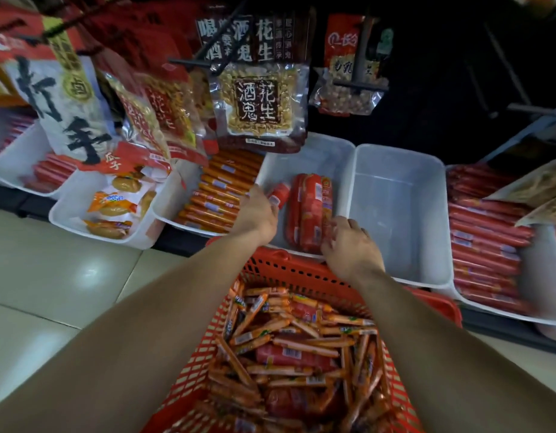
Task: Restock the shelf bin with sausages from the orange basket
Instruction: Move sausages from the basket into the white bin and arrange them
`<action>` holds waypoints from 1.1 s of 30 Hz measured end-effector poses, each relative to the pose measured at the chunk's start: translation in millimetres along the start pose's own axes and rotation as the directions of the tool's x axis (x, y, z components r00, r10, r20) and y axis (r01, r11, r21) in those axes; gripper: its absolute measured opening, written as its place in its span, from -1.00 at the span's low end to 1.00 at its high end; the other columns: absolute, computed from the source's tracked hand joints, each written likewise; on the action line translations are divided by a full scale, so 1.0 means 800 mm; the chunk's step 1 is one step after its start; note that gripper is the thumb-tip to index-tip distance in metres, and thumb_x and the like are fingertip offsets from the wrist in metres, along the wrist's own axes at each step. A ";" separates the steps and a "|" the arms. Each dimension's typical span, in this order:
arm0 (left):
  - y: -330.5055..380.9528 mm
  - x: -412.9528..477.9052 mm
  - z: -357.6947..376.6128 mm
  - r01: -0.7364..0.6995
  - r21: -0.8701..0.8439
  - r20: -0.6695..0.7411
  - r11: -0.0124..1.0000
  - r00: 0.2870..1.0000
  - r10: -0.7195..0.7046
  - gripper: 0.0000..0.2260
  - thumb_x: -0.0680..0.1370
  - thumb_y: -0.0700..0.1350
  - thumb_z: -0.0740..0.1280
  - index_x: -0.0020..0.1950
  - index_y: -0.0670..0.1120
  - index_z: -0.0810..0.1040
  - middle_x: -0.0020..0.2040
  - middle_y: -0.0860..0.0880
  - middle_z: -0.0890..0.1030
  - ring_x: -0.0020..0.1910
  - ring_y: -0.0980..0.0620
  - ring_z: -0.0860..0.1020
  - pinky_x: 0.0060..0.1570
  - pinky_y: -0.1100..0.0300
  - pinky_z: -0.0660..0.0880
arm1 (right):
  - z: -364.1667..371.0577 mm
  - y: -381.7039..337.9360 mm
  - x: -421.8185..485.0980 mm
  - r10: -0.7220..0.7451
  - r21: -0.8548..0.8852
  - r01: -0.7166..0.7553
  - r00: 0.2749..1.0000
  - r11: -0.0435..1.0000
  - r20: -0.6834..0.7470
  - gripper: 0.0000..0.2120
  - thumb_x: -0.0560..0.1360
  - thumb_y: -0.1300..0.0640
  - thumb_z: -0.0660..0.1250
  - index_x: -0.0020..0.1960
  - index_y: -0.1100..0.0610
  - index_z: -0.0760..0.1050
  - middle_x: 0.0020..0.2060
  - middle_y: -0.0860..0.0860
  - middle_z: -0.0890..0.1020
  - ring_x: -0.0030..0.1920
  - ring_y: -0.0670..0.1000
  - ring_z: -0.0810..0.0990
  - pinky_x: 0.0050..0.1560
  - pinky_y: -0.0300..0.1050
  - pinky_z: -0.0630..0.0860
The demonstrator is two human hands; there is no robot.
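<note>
Thick red sausages (308,210) lie lengthwise in the white bin (326,157).

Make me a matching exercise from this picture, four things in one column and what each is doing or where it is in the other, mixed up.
Column one:
1. left hand
2. right hand
3. orange basket
4. peanut packet

Column two:
A. hangs above the white bin
B. rests on the stacked red sausages
C. grips a single red sausage
D. holds loose sausages, nearest the person

Pairs: 1-C, 2-B, 3-D, 4-A
</note>
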State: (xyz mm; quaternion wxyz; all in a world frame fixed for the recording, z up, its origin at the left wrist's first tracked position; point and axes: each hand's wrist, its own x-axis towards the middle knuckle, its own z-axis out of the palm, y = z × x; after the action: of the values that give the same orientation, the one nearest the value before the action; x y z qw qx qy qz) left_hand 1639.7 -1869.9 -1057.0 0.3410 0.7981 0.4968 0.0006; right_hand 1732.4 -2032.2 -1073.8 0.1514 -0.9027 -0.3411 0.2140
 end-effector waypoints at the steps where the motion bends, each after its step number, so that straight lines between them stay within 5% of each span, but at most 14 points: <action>1: 0.003 -0.002 0.001 -0.006 0.021 0.002 1.000 1.000 0.006 -0.55 0.66 -0.09 0.21 0.50 -0.19 0.19 0.41 -0.30 0.32 0.32 -0.29 0.43 0.23 -0.03 0.39 | -0.001 0.001 -0.001 0.000 0.003 0.000 1.000 1.000 0.007 -0.57 0.59 0.02 0.22 0.42 0.11 0.33 0.30 0.13 0.48 0.28 0.22 0.45 0.23 0.14 0.48; 11: -0.002 -0.081 -0.063 -0.217 0.316 0.273 0.924 0.953 0.130 -0.53 0.63 0.06 0.26 0.49 -0.09 0.32 0.43 -0.12 0.39 0.33 -0.14 0.46 0.27 0.00 0.45 | -0.046 -0.016 -0.066 -0.050 -0.054 0.054 0.996 0.997 0.069 -0.56 0.58 0.02 0.22 0.43 0.08 0.33 0.26 0.09 0.44 0.27 0.18 0.47 0.17 0.14 0.54; 18: -0.033 -0.206 -0.071 -0.285 0.371 0.362 0.884 0.921 0.144 -0.76 0.60 0.03 0.29 0.19 -0.07 0.55 0.12 0.00 0.57 0.10 -0.06 0.55 0.04 0.11 0.48 | -0.065 0.012 -0.164 -0.022 -0.062 0.029 0.994 0.998 0.111 -0.60 0.54 0.05 0.26 0.36 0.10 0.43 0.26 0.12 0.45 0.25 0.23 0.50 0.21 0.08 0.47; 23: -0.086 -0.257 -0.011 -0.245 0.357 0.479 0.901 0.877 0.048 -0.57 0.63 0.04 0.27 0.45 -0.12 0.39 0.40 -0.12 0.43 0.29 -0.14 0.47 0.18 0.12 0.42 | -0.004 0.063 -0.210 0.046 -0.101 -0.023 0.970 0.995 0.238 -0.55 0.49 -0.01 0.32 0.35 0.06 0.44 0.29 0.14 0.44 0.27 0.25 0.51 0.28 0.09 0.47; 28: -0.150 -0.271 0.046 -0.154 0.350 0.454 0.924 0.891 -0.023 -0.53 0.57 0.04 0.32 0.41 -0.16 0.39 0.34 -0.22 0.47 0.25 -0.23 0.50 0.18 0.02 0.47 | 0.076 0.113 -0.218 0.115 -0.128 -0.074 0.928 0.989 0.354 -0.39 0.36 -0.25 0.13 0.30 0.05 0.45 0.26 0.20 0.46 0.25 0.28 0.53 0.25 0.13 0.50; 31: -0.184 -0.263 0.077 -0.127 0.348 0.471 0.929 0.881 -0.055 -0.35 0.48 0.13 0.32 0.50 -0.10 0.28 0.38 -0.23 0.46 0.28 -0.27 0.50 0.23 -0.05 0.47 | 0.091 0.119 -0.223 0.107 -0.190 -0.023 0.888 0.982 0.447 -0.41 0.49 -0.14 0.28 0.44 0.11 0.35 0.37 0.23 0.40 0.35 0.30 0.41 0.33 0.07 0.42; 33: -0.197 -0.253 0.095 -0.135 0.375 0.502 0.917 0.861 -0.078 -0.30 0.46 0.15 0.36 0.51 -0.10 0.25 0.39 -0.24 0.46 0.32 -0.28 0.46 0.28 -0.11 0.43 | 0.104 0.130 -0.222 0.069 -0.263 0.091 0.838 0.960 0.541 -0.21 0.44 -0.20 0.38 0.55 0.05 0.20 0.50 0.16 0.28 0.45 0.25 0.29 0.40 0.04 0.34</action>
State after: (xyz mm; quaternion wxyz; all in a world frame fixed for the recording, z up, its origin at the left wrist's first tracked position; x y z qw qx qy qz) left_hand 1437.8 -2028.7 -1132.7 0.2903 0.8295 0.3668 -0.3051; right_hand 1629.3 -2217.6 -1138.8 -0.0789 -0.8145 -0.4019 0.4109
